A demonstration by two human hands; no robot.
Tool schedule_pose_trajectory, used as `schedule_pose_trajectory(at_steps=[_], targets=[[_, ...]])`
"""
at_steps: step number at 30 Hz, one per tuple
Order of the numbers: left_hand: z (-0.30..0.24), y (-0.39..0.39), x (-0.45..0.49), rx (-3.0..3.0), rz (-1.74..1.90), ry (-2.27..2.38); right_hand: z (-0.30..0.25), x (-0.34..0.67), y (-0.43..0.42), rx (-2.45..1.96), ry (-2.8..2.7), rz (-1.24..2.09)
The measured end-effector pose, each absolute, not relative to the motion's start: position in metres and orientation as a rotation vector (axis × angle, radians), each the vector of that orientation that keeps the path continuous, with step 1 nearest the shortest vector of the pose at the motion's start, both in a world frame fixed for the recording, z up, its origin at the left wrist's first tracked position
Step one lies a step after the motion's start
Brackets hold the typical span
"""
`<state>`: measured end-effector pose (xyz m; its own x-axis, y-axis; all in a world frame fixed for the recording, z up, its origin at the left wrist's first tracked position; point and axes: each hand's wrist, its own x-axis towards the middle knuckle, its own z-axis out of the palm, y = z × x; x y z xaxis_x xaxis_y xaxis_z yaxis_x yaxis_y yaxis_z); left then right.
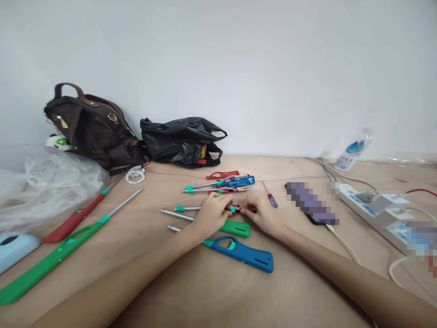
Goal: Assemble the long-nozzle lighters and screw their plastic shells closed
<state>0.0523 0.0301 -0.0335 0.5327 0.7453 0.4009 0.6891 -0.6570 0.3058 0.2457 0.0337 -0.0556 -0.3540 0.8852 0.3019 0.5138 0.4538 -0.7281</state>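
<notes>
My left hand (212, 214) and my right hand (262, 216) meet at a red gas lighter (235, 210) with a metal tube and teal parts. Its body appears opened, though my fingers cover much of it. The left fingers pinch it near the teal part, and the right fingers are closed at its other end. Just below lie a green gas lighter (239, 228), partly under my left hand, and a blue gas lighter (242, 253). Beyond my hands, opened lighters with blue halves (239, 182) and a red lighter shell (222, 175) are piled. A small screwdriver (272, 200) rests right of them.
To the left lie a long green lighter (58, 259), a long red lighter (77, 221), a clear plastic bag (58, 182) and a beaded bracelet (135, 175). A dark backpack (92, 132) and black bag (180, 139) stand behind. Rightward are a phone (310, 203), power strip (372, 214) and bottle (354, 150).
</notes>
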Motion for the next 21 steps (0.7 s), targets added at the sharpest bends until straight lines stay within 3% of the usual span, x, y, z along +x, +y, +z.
schedule_pose_trajectory(at_steps=[15,21], targets=[[-0.028,0.026,0.044,2.918,0.520,1.119,-0.054,0.243,0.037,-1.231,-2.039,0.617],[-0.028,0.023,0.041,2.924,0.405,1.084,-0.050,0.248,0.027,-1.064,-2.331,0.306]])
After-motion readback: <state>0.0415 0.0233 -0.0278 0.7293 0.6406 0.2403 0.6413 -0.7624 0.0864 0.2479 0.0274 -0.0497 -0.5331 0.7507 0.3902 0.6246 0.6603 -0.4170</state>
